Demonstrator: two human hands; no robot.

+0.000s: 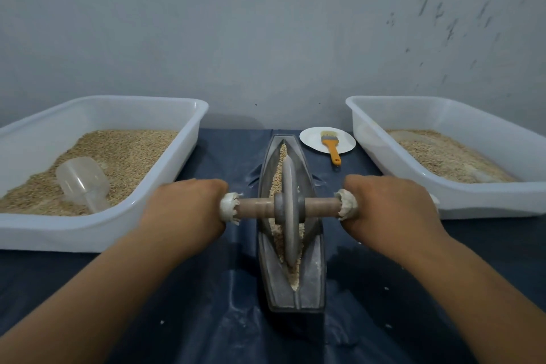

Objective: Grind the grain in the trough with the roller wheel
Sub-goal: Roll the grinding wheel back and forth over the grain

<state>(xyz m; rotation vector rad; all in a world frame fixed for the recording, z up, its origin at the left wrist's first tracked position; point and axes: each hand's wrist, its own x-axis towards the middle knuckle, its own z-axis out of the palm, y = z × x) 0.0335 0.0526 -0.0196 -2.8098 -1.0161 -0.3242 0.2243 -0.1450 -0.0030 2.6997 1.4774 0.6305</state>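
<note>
As we clamp left hand (184,205) and right hand (390,201) on the axle (255,206), wheel (289,210) upright in trough (310,284), grain (283,154) beneath.

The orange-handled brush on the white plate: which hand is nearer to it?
Right. The right hand grips the roller's axle end just below and right of the orange-handled brush on the white plate; the left hand holds the opposite end, beyond the grey trough.

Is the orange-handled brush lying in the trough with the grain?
No, the brush lies on the white plate behind and to the right of the trough, apart from it.
</note>
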